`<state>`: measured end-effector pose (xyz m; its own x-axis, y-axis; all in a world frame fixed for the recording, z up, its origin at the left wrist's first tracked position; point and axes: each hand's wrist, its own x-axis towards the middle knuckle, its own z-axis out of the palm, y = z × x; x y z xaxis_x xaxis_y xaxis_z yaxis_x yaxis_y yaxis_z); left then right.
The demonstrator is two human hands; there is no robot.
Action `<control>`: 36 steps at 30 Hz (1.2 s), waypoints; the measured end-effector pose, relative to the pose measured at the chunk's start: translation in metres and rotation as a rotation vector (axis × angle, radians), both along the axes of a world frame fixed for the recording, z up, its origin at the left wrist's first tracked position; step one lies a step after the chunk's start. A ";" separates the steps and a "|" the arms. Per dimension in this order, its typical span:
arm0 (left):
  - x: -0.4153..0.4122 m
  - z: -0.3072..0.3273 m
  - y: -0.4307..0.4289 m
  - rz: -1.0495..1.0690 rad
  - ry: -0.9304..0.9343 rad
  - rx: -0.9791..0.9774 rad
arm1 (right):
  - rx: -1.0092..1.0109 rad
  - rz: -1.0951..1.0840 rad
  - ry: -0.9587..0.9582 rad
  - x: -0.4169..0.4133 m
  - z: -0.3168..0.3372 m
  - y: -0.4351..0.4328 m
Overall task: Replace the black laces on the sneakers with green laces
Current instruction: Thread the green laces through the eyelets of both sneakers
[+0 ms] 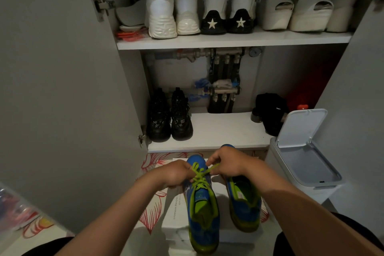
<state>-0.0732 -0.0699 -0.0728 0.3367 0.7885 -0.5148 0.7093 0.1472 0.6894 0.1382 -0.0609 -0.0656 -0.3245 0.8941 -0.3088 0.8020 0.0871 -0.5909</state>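
now — left hand (pixel 176 174) and right hand (pixel 226 162) fingers pinch green lace (pixel 201 175) | open-lid bin (pixel 301 129) just right | cabinet shelf (pixel 228 131) ahead

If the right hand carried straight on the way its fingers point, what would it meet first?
Probably the left hand, just across the green lace that it and the right hand pinch above the blue sneaker; depth unclear.

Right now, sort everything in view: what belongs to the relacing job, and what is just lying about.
Job: left hand, right hand, both holding the green lace; blue sneaker being laced; second blue sneaker beside it.

Lying about: white shoes on the upper shelf; black shoes below; black cap; open-lidded bin; pipes.
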 end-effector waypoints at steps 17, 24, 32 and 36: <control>0.013 0.003 -0.032 0.462 -0.424 -0.240 | 0.113 -0.024 0.182 -0.022 0.011 -0.027; 0.007 -0.021 -0.030 0.385 -0.079 0.197 | 0.025 0.110 -0.233 -0.010 0.004 -0.023; -0.004 -0.030 -0.030 0.192 0.031 0.392 | 0.077 0.074 -0.153 -0.006 0.004 -0.027; -0.006 -0.032 -0.031 0.173 0.080 0.423 | 0.111 0.089 -0.194 -0.008 0.000 -0.028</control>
